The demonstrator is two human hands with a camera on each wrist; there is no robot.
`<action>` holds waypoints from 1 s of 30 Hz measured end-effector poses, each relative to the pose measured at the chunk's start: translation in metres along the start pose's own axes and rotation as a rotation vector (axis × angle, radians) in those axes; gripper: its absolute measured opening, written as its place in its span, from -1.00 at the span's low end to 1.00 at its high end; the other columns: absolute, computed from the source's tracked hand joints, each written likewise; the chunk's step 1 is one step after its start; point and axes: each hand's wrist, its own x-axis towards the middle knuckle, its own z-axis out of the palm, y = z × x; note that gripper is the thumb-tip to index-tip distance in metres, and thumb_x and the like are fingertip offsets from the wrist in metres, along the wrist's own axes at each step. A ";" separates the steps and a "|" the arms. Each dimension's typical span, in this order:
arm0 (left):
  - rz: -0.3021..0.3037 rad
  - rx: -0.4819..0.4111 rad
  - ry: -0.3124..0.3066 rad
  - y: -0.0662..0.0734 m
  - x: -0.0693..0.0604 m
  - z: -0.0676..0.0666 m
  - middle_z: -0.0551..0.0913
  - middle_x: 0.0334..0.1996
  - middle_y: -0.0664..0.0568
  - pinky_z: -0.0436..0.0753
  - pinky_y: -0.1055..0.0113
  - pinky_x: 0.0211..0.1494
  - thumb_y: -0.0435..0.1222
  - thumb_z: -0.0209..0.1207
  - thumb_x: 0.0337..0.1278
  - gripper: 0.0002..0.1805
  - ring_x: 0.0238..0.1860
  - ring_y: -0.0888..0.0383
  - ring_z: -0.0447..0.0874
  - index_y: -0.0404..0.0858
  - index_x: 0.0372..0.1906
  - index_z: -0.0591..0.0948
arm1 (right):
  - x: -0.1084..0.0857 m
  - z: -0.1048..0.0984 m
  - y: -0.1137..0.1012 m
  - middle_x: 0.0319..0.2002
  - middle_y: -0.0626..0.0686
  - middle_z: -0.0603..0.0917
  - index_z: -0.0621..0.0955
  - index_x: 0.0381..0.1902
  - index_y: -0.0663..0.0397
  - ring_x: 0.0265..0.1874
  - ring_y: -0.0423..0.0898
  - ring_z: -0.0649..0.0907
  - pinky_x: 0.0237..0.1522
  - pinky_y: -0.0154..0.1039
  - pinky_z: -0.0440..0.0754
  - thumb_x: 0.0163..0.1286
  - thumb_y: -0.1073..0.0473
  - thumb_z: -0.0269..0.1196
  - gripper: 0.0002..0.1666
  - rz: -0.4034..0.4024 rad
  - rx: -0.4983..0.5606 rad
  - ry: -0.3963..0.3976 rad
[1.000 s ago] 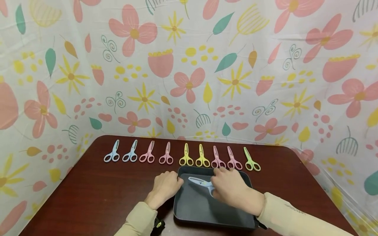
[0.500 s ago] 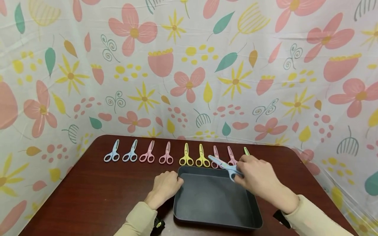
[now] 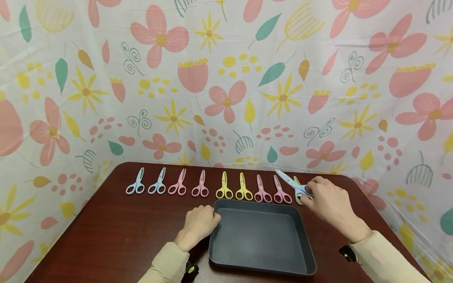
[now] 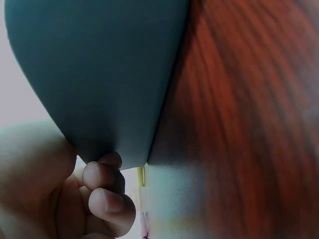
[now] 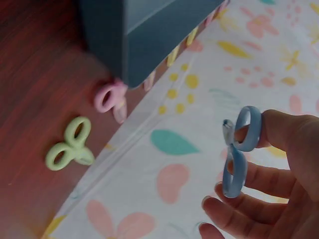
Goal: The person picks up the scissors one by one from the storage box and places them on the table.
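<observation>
In the head view my left hand [image 3: 199, 224] grips the far left corner of a dark grey baking tray [image 3: 260, 240]. The left wrist view shows curled fingers against the wall of the tray [image 4: 99, 74]. My right hand [image 3: 330, 204] holds light blue scissors [image 3: 287, 180] in the air by their finger loops, blades pointing left and away. In the right wrist view the thumb is in one loop of the blue scissors [image 5: 237, 172] and a finger is at the other. Green scissors [image 3: 296, 179] lie on the table, partly covered by the held pair.
A row of scissors runs along the far side of the brown table [image 3: 116, 224]: blue scissors [image 3: 140, 177], pink scissors [image 3: 201, 180], yellow scissors [image 3: 224, 181] and more pink scissors [image 3: 277, 183]. A flowered cloth [image 3: 226, 129] hangs behind the table.
My right hand has carried the blue scissors from above the tray rightward and away, to over the green scissors. The left hand stays on the tray's corner.
</observation>
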 end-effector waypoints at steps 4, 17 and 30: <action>0.004 0.003 0.011 0.001 0.000 0.001 0.15 -0.87 0.17 0.19 0.25 -0.68 -0.26 0.08 -0.03 -0.61 -0.81 0.16 0.15 -0.08 -0.85 0.26 | 0.001 0.006 0.015 -0.39 0.08 0.57 0.52 -0.64 -0.04 -0.57 -0.04 0.51 -0.72 -0.10 0.35 0.01 0.10 0.38 -0.77 0.058 0.016 -0.002; -0.007 0.000 0.009 0.001 0.000 0.001 0.14 -0.86 0.17 0.16 0.26 -0.68 -0.26 0.07 -0.03 -0.61 -0.80 0.16 0.12 -0.08 -0.85 0.25 | 0.001 0.031 0.056 -0.35 0.21 0.57 0.51 -0.67 -0.02 -0.64 0.03 0.45 -0.74 -0.08 0.27 0.06 0.08 0.34 -0.74 0.157 0.037 0.013; -0.012 0.009 -0.006 0.000 0.001 0.003 0.16 -0.86 0.16 0.17 0.26 -0.68 -0.25 0.07 -0.01 -0.61 -0.81 0.16 0.14 -0.08 -0.84 0.27 | -0.003 0.055 0.084 -0.50 0.12 0.47 0.45 -0.72 -0.04 -0.66 0.02 0.41 -0.72 -0.06 0.26 0.10 0.03 0.35 -0.64 0.246 0.052 -0.045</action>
